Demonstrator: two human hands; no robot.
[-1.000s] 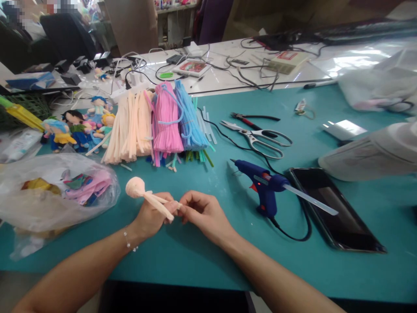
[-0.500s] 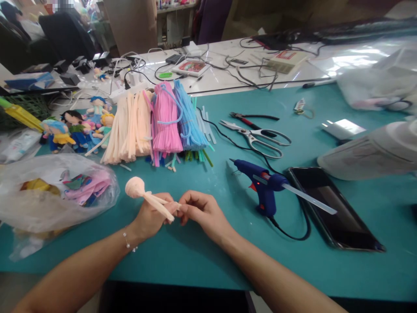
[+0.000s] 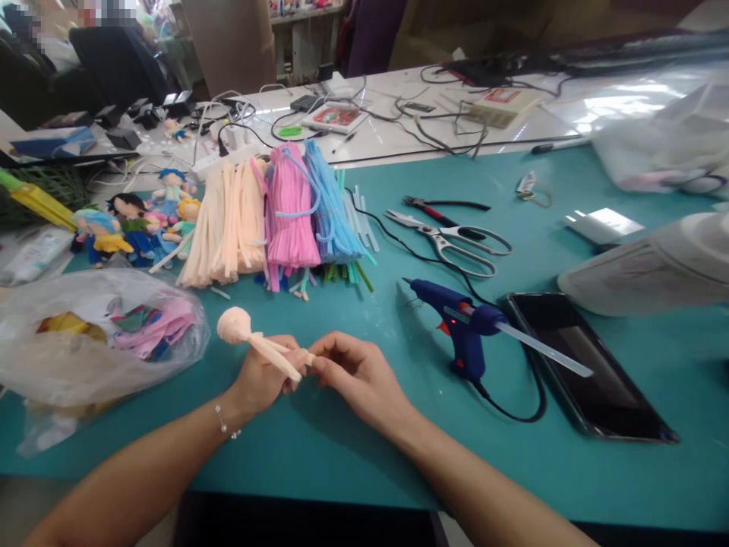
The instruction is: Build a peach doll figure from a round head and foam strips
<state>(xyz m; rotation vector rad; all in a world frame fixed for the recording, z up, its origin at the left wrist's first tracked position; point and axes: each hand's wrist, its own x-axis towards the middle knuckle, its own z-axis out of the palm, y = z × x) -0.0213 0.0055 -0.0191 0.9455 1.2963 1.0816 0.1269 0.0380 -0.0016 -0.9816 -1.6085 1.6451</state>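
Observation:
A peach pipe-cleaner doll body, with a round head and thin limbs, is gripped by my left hand. Its head sticks out to the upper left, and one limb crosses over my fingers. My right hand pinches the tip of another limb, its fingertips close against those of my left hand. Beyond my hands lie bundles of peach, pink and blue pipe cleaners. To the right stands a blue hot glue gun with a glue stick in its back and a small red light.
Scissors and red-and-black pliers lie behind the glue gun, a phone to its right. A plastic bag of scraps is at left, with small finished dolls behind it. A white bottle lies at right; cables cover the back table.
Both hands stay in nearly the same place. The doll body has shifted very slightly up and left, and my fingertips have moved a little along the limb.

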